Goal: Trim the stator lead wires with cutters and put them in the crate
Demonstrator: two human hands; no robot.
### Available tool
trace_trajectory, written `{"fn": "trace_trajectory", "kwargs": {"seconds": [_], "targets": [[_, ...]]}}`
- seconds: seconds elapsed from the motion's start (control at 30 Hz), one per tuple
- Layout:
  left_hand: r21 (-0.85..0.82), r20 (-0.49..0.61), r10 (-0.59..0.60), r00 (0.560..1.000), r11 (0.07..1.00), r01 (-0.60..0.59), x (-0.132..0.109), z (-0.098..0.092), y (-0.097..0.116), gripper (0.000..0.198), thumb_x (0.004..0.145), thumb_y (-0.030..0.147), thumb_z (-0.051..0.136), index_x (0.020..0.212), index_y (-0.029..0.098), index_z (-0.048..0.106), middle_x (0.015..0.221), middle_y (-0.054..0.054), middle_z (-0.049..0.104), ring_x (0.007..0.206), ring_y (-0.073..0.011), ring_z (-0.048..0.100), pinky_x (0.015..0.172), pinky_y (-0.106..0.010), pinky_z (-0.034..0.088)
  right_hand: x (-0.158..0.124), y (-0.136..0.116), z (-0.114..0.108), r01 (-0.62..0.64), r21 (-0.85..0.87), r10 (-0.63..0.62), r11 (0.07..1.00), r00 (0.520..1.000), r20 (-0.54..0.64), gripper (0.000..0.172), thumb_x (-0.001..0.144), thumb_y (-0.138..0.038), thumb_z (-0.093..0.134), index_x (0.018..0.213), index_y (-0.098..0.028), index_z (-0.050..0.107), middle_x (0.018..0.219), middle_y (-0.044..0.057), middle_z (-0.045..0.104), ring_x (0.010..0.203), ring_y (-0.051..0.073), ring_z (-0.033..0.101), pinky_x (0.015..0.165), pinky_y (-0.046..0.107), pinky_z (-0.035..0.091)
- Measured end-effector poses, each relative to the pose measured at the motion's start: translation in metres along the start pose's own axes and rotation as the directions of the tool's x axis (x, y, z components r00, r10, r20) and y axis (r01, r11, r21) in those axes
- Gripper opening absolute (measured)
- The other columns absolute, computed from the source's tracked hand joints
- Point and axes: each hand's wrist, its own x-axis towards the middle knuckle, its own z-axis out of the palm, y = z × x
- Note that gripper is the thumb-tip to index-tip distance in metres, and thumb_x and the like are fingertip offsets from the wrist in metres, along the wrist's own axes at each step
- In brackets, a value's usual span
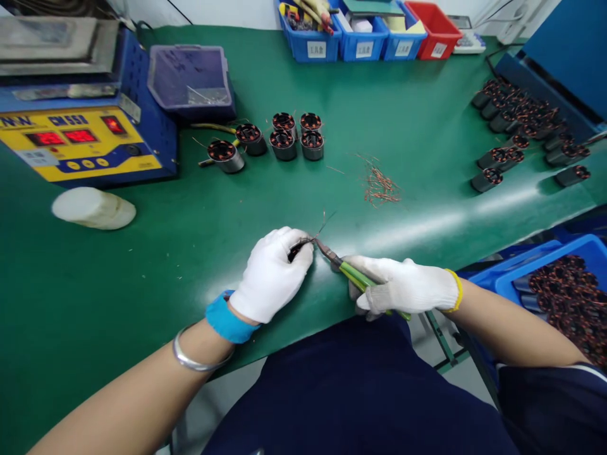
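The left hand (272, 273), in a white glove, is curled tight around a small dark stator (294, 250), mostly hidden inside the fingers (303, 256) at the near edge of the green worktop (142, 265). The right hand (403, 289) is wrapped around the green handles of the cutters (348, 272), whose tip meets the wires (322, 224) sticking up just beside the left fingertips.
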Motion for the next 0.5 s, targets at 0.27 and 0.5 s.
{"fn": "trace_trajectory", "kwargs": {"seconds": [0.27,0.5], "targets": [[0.044,0.01,0.017,1.0,0.999,-0.017,0.001,-0.002,0.001,0.015,0.085,0.025,0.049,0.082,0.019,0.063,0.078,-0.003,0.06,0.076,-0.0191,0.056,0.072,-0.033,0.044,0.002,0.001,0.003,-0.023,0.018,0.024,1.0,0.999,-0.04,0.048,0.08,-0.035,0.064,0.124,-0.024,0.047,0.085,-0.001,0.06,0.063,0.012,0.062,0.057,0.025,0.055],[0.045,0.004,0.01,1.0,0.999,-0.01,0.002,-0.001,0.001,0.013,0.084,0.025,0.05,0.08,0.02,0.061,0.076,-0.003,0.059,0.075,-0.019,0.056,0.07,-0.032,0.044,0.009,0.006,0.011,-0.021,0.106,0.032,0.994,0.995,-0.098,0.043,0.081,-0.028,0.06,0.121,-0.023,0.046,0.079,-0.001,0.059,0.064,0.014,0.063,0.054,0.028,0.057]]}}
